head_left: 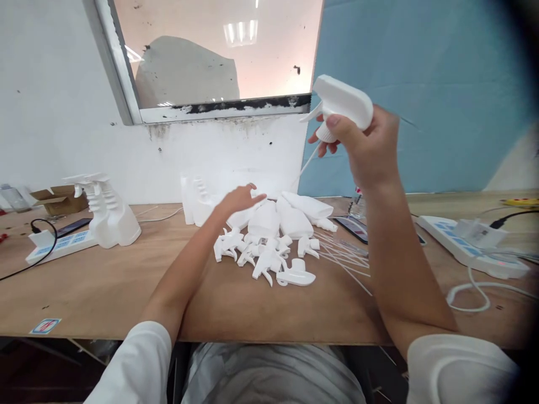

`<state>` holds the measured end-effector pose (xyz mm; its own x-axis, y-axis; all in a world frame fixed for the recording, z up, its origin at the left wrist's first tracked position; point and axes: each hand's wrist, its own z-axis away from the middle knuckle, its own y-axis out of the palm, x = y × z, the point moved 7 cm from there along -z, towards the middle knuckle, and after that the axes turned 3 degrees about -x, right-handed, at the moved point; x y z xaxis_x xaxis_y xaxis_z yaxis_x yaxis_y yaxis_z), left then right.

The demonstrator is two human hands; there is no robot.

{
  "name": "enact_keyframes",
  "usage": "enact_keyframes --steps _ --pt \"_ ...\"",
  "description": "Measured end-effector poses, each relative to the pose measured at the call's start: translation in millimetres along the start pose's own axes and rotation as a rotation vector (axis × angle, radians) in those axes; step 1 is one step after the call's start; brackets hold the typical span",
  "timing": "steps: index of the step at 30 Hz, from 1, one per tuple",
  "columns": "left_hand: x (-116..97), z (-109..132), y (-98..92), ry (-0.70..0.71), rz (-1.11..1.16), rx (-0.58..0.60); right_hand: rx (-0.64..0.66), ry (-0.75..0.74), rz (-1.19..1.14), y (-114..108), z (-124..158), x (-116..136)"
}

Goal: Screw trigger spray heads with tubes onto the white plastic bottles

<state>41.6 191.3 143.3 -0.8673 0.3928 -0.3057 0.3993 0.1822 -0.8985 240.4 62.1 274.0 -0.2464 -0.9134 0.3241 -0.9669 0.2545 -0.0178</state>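
Raised high on the right, my right hand (370,140) is wrapped round a white trigger sprayer head (343,101). A thin white dip tube (309,163) slants down from the sprayer's collar. My left hand (240,200) reaches over the table with thumb and fingers apart, at the left end of a heap of white spray bottles (290,219) lying on their sides. Whether its fingertips touch a bottle cannot be made out. In front of the bottles lie several loose sprayer heads (267,258), and to their right a spread of loose dip tubes (343,255).
White bottles with sprayer heads (112,219) stand at left by a power strip (63,247). More upright white bottles (193,202) are behind my left hand. A phone (352,228), another power strip (471,247) and cables lie right. A cardboard box (59,201) sits back left.
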Motion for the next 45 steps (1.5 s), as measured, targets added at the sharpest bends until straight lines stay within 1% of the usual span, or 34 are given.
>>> enact_keyframes --steps 2,3,5,8,10,12,15,17,19,22,23,25,28,31,35,39,45 --pt "-2.4 -3.0 32.0 -0.076 -0.025 0.043 0.026 0.013 0.029 -4.0 0.2 -2.9" --pt "-2.8 -2.7 44.6 -0.106 -0.026 0.06 0.031 0.016 0.04 -6.7 -0.2 -4.0" --pt "-1.4 -0.5 62.7 -0.154 -0.011 0.092 0.014 0.014 0.051 -14.4 -2.4 -5.5" --pt "4.6 2.6 75.6 -0.208 0.048 0.151 -0.031 0.005 0.04 -26.1 -6.9 -7.6" --pt "8.8 2.8 78.5 -0.227 0.108 0.197 -0.045 -0.005 0.034 -31.3 -9.2 -8.8" --pt "12.3 1.3 77.3 -0.229 0.176 0.234 -0.05 -0.008 0.033 -34.0 -10.0 -9.6" --pt "18.7 -2.6 66.0 -0.222 0.271 0.271 -0.067 0.004 0.006 -35.4 -9.5 -9.6" --pt "23.7 -3.7 51.7 -0.201 0.338 0.302 -0.092 0.001 -0.078 -36.5 -9.6 -8.3" --pt "28.6 -1.5 31.5 -0.153 0.411 0.333 -0.12 0.004 -0.212 -39.1 -11.2 -8.0" --pt "37.9 9.7 -7.3 -0.054 0.484 0.346 -0.157 0.042 -0.399 -46.8 -15.9 -10.6" --pt "39.9 15.2 -20.6 0.006 0.491 0.347 -0.172 0.058 -0.449 -50.3 -17.4 -11.4" --pt "47.2 28.2 -41.0 0.076 0.445 0.379 -0.21 0.083 -0.524 -57.9 -19.6 -11.8" --pt "60.6 43.7 -60.7 0.112 0.316 0.397 -0.28 0.11 -0.603 -66.6 -19.9 -11.3" --pt "69.0 53.0 -67.2 0.109 0.253 0.445 -0.302 0.126 -0.652 -67.1 -18.9 -10.4" --pt "70.8 58.3 -68.5 0.115 0.241 0.506 -0.294 0.17 -0.634 -62.6 -17.9 -12.2" --pt "70.5 59.8 -70.2 0.12 0.244 0.505 -0.286 0.184 -0.624 -62.1 -18.5 -14.5" --pt "73.9 60.8 -71.6 0.127 0.268 0.506 -0.271 0.164 -0.642 -59.8 -18.9 -15.8"
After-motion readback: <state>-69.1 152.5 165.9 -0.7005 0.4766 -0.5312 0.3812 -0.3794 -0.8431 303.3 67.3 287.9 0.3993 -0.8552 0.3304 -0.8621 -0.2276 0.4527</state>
